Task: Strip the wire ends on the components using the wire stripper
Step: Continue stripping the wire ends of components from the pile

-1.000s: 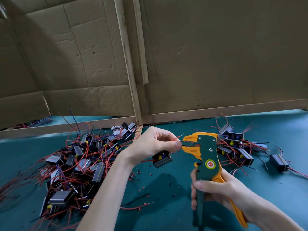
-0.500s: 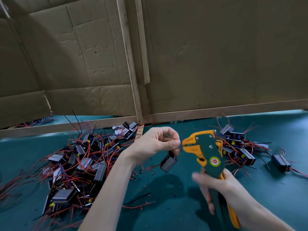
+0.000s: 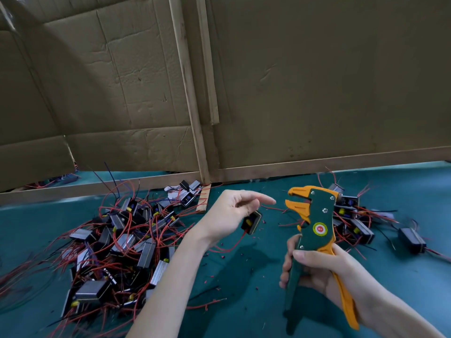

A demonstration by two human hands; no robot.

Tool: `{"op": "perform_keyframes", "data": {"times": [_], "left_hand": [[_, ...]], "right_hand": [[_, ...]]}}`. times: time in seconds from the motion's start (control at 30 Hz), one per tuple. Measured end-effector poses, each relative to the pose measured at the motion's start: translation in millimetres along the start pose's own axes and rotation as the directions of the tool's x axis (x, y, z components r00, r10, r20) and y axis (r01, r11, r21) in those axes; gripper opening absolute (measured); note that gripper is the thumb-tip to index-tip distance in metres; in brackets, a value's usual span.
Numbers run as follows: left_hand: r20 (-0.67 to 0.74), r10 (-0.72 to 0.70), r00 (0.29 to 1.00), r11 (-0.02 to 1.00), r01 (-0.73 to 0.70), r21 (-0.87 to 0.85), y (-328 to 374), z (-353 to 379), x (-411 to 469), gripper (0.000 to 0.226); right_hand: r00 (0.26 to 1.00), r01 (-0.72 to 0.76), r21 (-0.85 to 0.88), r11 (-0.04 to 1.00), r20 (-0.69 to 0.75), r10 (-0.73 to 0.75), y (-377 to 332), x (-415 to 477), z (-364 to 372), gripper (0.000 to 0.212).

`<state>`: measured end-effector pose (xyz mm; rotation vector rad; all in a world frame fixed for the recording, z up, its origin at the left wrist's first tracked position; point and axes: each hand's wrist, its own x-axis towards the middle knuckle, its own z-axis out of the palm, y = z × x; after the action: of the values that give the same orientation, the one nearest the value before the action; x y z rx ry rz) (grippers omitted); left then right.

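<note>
**Stripper [image 3: 314, 228] open**

The right hand [image 3: 314, 272] grips it over the table [image 3: 244, 301], jaws apart toward the left hand [image 3: 227, 215]. A component [image 3: 251, 222] hangs at that palm, hold blurred. A left pile [image 3: 117, 240] and a right pile [image 3: 351, 220] flank them.

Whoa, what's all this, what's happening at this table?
A person is stripping wire ends on small electrical components. The right hand grips a green-and-orange wire stripper, jaws open and empty. The left hand has one component beside its palm, blurred, so the hold is unclear. A big pile lies left, a smaller pile right.
</note>
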<state>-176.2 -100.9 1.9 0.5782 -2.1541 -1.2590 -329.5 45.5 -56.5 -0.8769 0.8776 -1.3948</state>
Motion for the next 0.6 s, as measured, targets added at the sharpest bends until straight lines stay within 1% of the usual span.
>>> {"op": "perform_keyframes", "data": {"times": [0.1,0.17,0.27,0.33,0.4,0.5,0.53,0.6], "left_hand": [[0.002,-0.019,1.0,0.983,0.018,0.18,-8.5,2.0,3.7,0.03],[-0.034,-0.046,0.998,0.975,0.052,0.218,-19.3,6.5,4.9,0.026],[-0.124,-0.13,0.984,0.982,0.144,0.119,-40.3,13.6,1.3,0.018],[-0.167,-0.167,0.972,0.976,0.187,0.109,-52.5,14.5,-0.6,0.017],[-0.168,-0.191,0.967,0.973,0.209,0.099,-59.6,13.8,-1.0,0.02],[-0.195,-0.184,0.963,0.971,0.208,0.115,-61.5,14.2,-1.6,0.021],[-0.217,-0.178,0.96,0.975,0.201,0.09,-60.4,14.9,-2.1,0.019],[-0.244,-0.16,0.957,0.987,0.159,-0.023,-54.4,15.3,-2.8,0.017]], "right_hand": [[0.999,-0.047,-0.012,0.999,-0.002,0.047,2.9,2.5,-1.3,0.045],[0.998,-0.067,-0.024,0.997,-0.01,0.066,3.3,2.8,-2.1,0.045],[0.997,-0.073,-0.015,0.997,-0.042,0.072,2.5,2.9,-2.8,0.043],[0.997,-0.063,-0.004,0.998,-0.051,0.062,1.1,2.5,-3.2,0.036],[0.996,-0.055,0.002,0.998,-0.063,0.055,-0.1,1.8,-4.0,0.031],[0.994,-0.059,0.004,0.998,-0.088,0.059,-0.6,1.1,-4.1,0.031],[0.994,-0.062,0.001,0.998,-0.091,0.062,-0.5,1.3,-4.0,0.031],[0.994,-0.069,-0.013,0.998,-0.089,0.068,-0.3,1.4,-3.6,0.031]]}}
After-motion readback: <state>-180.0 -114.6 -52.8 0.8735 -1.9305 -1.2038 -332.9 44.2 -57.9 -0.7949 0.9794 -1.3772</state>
